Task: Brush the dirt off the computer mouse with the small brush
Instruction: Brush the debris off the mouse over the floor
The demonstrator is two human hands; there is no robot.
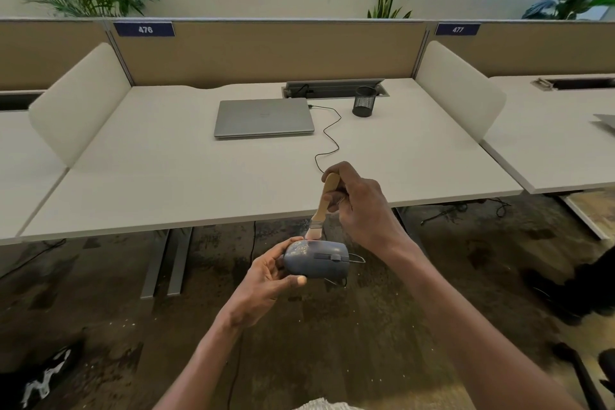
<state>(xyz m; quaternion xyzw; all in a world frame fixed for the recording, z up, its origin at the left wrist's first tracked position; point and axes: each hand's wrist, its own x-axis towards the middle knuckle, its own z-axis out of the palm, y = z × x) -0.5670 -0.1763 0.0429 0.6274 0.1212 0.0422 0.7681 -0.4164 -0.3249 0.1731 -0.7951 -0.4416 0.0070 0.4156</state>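
Your left hand (pixel 266 280) grips the rear of the computer mouse (pixel 316 259), holding it in the air in front of the desk (pixel 166 176), while your right hand (pixel 361 206) curls around the small brush (pixel 322 208), bristles touching the mouse's top. The mouse is dark grey-blue, speckled with pale dirt at its rear. Its cable (pixel 327 140) runs to a closed laptop (pixel 263 117) beside a black mesh pen cup (pixel 364 101).

White desk (pixel 166 176) with closed laptop (pixel 263 117), mesh cup (pixel 364 101), black cable (pixel 327 140)
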